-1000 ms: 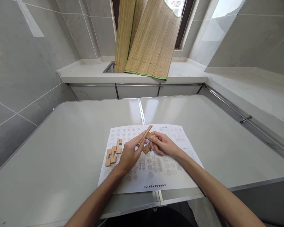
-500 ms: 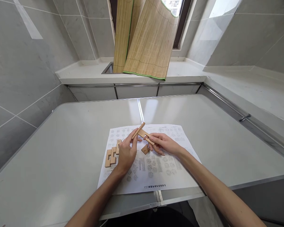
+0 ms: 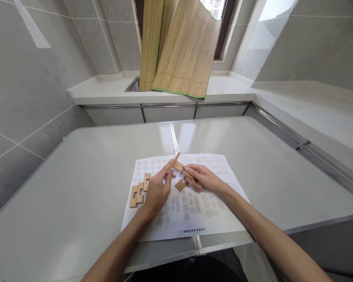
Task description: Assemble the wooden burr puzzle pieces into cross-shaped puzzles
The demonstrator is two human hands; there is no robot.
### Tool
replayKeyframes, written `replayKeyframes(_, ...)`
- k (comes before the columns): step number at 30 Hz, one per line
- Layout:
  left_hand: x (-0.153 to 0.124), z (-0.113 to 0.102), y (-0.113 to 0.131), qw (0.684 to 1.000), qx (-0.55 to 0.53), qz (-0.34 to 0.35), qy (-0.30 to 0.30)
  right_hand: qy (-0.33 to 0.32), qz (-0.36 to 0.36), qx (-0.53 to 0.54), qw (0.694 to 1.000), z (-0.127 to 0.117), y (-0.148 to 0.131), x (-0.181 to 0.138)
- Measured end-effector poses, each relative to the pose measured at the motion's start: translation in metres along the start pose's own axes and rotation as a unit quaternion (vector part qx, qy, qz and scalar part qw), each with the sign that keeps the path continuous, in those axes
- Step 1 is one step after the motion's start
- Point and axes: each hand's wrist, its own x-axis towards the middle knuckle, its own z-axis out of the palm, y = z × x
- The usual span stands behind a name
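At nine o'clock, spare blocks (image 3: 139, 192) lie on the sheet (image 3: 184, 213). Our left hand (image 3: 157, 191) pinches a stick (image 3: 173, 163); our right hand (image 3: 202, 178) grips a bar (image 3: 182, 169), the two meeting above a loose piece (image 3: 180, 184). Light pinches could let either slip.

Tan wooden pieces (image 3: 139, 192) on a white sheet (image 3: 191, 213) printed with grey diagrams, green-edged straw-coloured bamboo blind (image 3: 185, 47)
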Motion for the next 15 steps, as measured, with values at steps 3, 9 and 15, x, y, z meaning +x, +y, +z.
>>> replayKeyframes(3,0.0006,-0.0018,0.0008,1.0,0.003,0.0,-0.004,0.005,-0.005,0.006,1.0,0.0007,0.0017,0.0006)
replayKeyframes(9,0.004,-0.0072,0.0043,1.0,0.0,-0.011,-0.029,-0.003,0.001,0.015,1.0,0.0045,0.003,0.0005)
replayKeyframes(15,0.0032,-0.0081,0.0045,0.999,0.014,-0.003,-0.032,0.019,-0.007,0.015,1.0,0.006,0.0052,0.0006)
